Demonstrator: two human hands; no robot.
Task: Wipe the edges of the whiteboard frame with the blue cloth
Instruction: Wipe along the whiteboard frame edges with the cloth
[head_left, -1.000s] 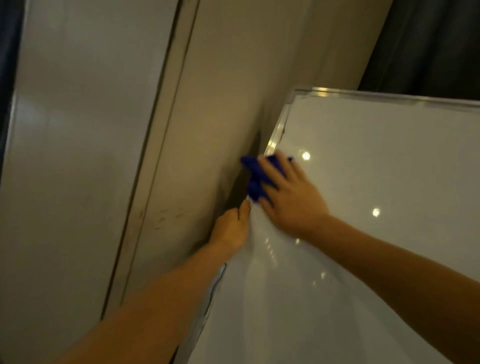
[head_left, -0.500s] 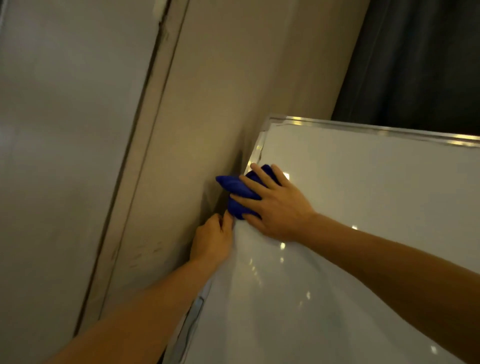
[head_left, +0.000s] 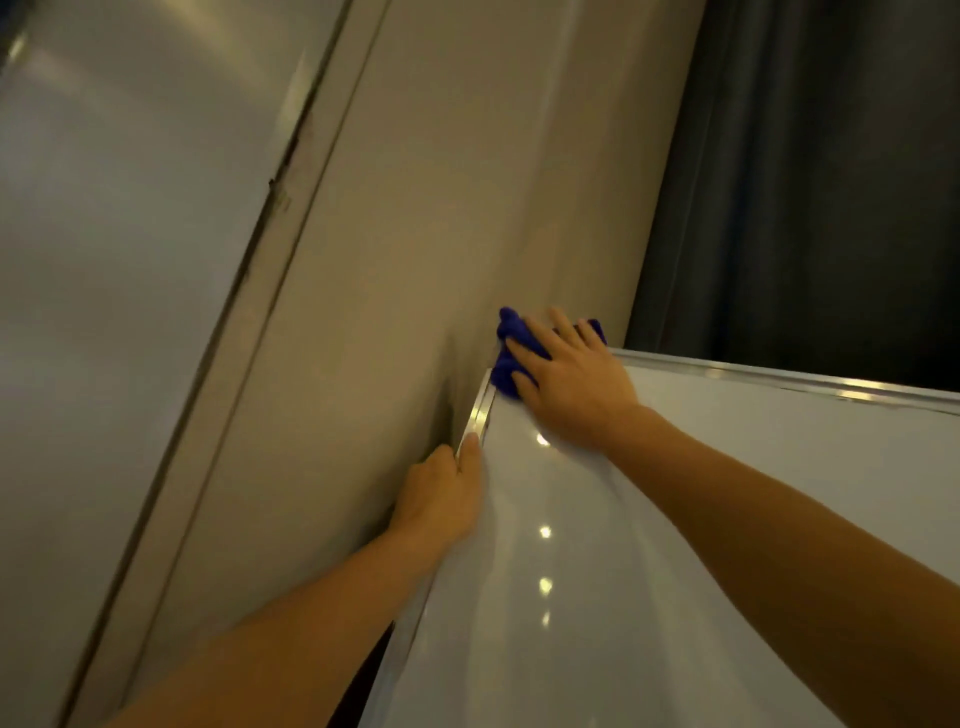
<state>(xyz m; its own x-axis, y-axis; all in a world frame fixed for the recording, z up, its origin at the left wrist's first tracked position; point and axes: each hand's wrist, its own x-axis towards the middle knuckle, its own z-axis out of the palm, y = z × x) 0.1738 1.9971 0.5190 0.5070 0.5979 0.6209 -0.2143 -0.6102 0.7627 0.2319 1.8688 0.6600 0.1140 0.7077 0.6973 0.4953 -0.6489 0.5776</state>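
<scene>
1. While your right hand (head_left: 574, 382) lies flat at the upper left corner of the whiteboard (head_left: 701, 519), its fingers (head_left: 530, 353) are stretched out and a little spread, pressing the blue cloth (head_left: 511, 332) against that corner.
2. The cloth is bunched under your fingers and palm. Part of it pokes out past your fingertips above the top edge, and part shows at the left, touching the silver frame (head_left: 480, 410) where the side strip meets the top strip.
3. Your right forearm runs from the lower right of the view up across the white surface to the corner, with the wrist straight and the back of the hand facing you.
4. Your left hand (head_left: 441, 499) grips the left edge of the board lower down, just below the bare stretch of silver strip. The thumb lies along the front face beside the frame, and the other fingers curl behind the edge, out of sight.
5. Your left forearm comes up from the bottom left, close beside the beige wall (head_left: 415, 208).
6. The board leans tilted, its left edge near the wall, and a dark curtain (head_left: 831, 182) hangs behind its top edge.
7. Small ceiling-light reflections dot the glossy surface between your two arms.
</scene>
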